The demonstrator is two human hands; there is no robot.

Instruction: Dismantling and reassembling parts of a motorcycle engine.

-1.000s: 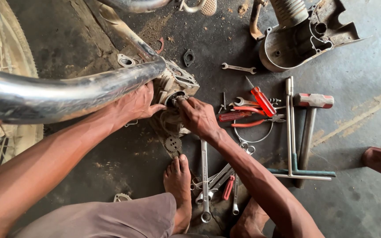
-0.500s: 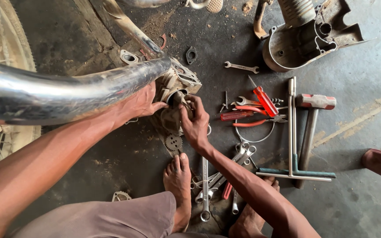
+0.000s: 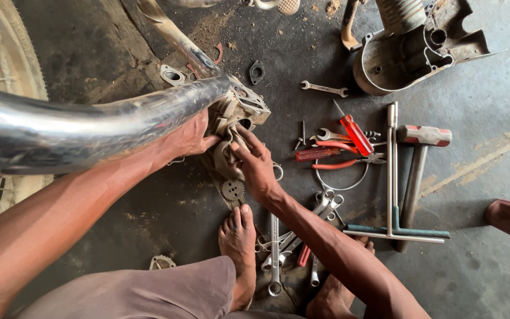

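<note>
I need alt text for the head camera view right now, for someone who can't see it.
Both bare hands, left hand and right hand, grip a grimy engine part under a chrome exhaust pipe. Spanners, a red screwdriver, pliers and a hammer lie on the concrete floor.

left arm: bare forearm runs from the near left up toward the centre.
left hand (image 3: 187,137): fingers curled, palm down, grip closed at the centre.
right arm: bare, reaches from the near right up to the centre.
right hand (image 3: 255,165): fingers bent, pressing beside the left hand, fingertips nearly touching.
</note>
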